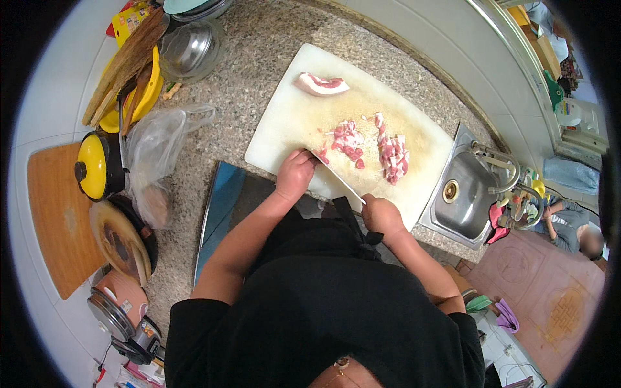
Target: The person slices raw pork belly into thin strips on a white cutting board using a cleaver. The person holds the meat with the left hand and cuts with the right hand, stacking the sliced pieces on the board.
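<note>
My right hand (383,216) grips the handle of a kitchen knife (338,178), whose blade shows almost edge-on over the near edge of the white cutting board (276,128). At the blade's far end is my left hand (297,174), fingers curled in close to it; whether they pinch the blade or something else is hidden. Just beyond the blade lie small bits of raw meat (322,154). Farther in are a pile of chopped meat (348,140) and a second pile of cut pieces (393,157). A larger slab of fatty meat (322,85) rests near the board's far left corner.
A steel sink (465,184) with a curved faucet (504,160) adjoins the board's right side. Leftward on the granite counter (242,77) are glass bowls (191,48), a plastic bag (155,140), and a yellow-lidded pot (92,165). Another person (572,225) is at far right.
</note>
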